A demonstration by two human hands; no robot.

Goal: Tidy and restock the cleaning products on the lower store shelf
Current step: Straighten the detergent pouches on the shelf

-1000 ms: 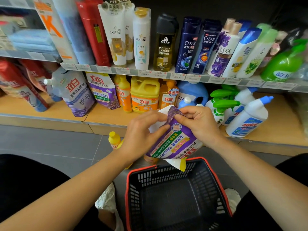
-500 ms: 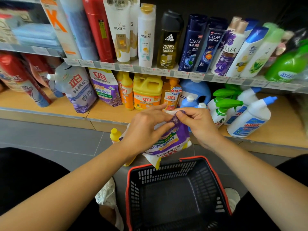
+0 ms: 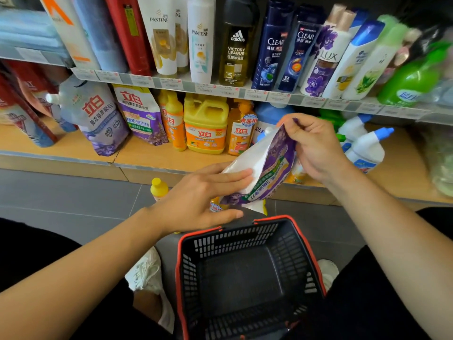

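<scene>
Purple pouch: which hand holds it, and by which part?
The right hand pinches the purple pouch at its top corner; the left hand lies flat against its white lower side.

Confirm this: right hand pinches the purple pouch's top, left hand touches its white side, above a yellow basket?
Not quite: the basket is black with a red rim, not yellow, as the head view shows. The right hand pinches the top of the purple pouch and the left hand touches its white side.
</scene>
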